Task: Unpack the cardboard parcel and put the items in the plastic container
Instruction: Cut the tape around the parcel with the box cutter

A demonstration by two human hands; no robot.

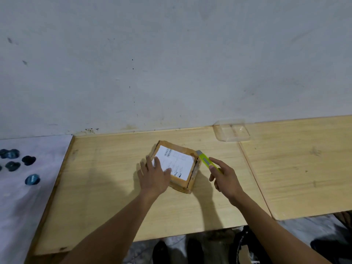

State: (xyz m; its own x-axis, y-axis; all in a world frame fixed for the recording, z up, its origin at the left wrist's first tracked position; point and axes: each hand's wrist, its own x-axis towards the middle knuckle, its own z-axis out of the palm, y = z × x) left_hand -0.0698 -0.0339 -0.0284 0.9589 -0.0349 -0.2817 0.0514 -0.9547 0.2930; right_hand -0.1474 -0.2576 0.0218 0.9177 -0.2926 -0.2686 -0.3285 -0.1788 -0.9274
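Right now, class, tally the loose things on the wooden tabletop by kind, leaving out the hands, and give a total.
Cardboard parcel: 1
Yellow-green knife: 1
Clear plastic container: 1
Total: 3

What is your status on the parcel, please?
Left hand flat on taped brown cardboard parcel, still sealed. Right hand holds yellow-green utility knife at its right edge. Clear plastic container empty, nothing obstructing.

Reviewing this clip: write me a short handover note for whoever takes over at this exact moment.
Left hand: flat on the parcel, pinning it to the table.
Right hand: grips a yellow-green cutter, its tip at the parcel's far right corner.
Container: clear, at the back right by the wall, nothing visible inside.
Done: parcel steadied, cutter at its edge.
Left: cut it open, take out the items, put them in the container.
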